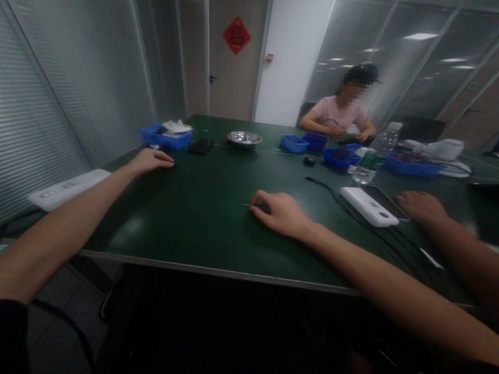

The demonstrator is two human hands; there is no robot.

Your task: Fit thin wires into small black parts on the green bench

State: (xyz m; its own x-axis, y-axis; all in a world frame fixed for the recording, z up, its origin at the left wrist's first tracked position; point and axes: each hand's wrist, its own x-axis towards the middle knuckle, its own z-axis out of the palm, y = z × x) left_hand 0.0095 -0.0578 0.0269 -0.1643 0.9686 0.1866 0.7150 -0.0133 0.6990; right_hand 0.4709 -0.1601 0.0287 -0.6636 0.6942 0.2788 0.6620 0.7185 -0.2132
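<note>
The right hand (pixel 282 213) rests low on the green worktop (pixel 195 232), its fingers clamped on a thin tool (pixel 247 204) whose slender tip points left, near the middle of the worktop. The left hand (pixel 153 161) lies farther off to the left, fingertips close together; whether they pinch something small is too unclear to tell. Just beyond it sits a blue basket (pixel 175 142) with white tissue (pixel 176 127) in it, and a dark flat object (pixel 201 146) lies to the basket's right. A metal bowl (pixel 243 143) stands farther back, well apart from both hands. To the right of the tool, a black cable (pixel 325 186) runs beside a white box (pixel 367 207), with a phone (pixel 389 204) and an upright bottle (pixel 371 163) behind. A co-worker's hand (pixel 422 208) rests just beside the phone, and another person (pixel 337 111) sits across the worktop.
</note>
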